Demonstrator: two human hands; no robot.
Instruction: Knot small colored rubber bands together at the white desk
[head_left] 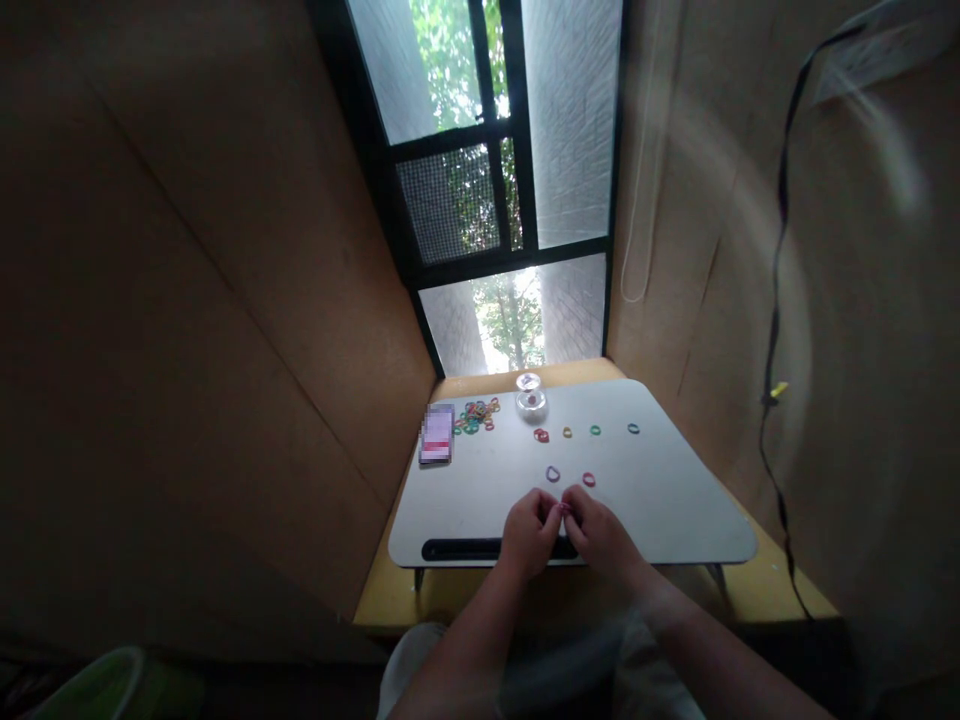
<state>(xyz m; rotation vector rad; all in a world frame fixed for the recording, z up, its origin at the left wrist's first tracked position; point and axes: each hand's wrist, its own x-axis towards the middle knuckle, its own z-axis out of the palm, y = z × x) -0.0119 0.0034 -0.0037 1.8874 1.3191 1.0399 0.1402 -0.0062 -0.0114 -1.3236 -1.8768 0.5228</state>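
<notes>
My left hand [529, 530] and my right hand [598, 528] meet near the front of the white lap table, both closed in a pinch. Between their fingertips shows a bit of a small pinkish hair tie [563, 507], mostly hidden by the fingers. Just beyond them lie a purple hair tie [553, 474] and a red hair tie [589, 480], apart from each other. Farther back, a row holds a small red cluster of hair ties [541, 436], a yellow hair tie [568, 433], a green hair tie [595, 431] and a teal hair tie [634, 428].
A mixed pile of hair ties [477, 414] lies at the back left beside a phone [436, 434]. A clear round container [531, 402] stands at the back. A black slot [461, 549] runs along the front of the white table [675, 520]. A cable [776, 300] hangs at right.
</notes>
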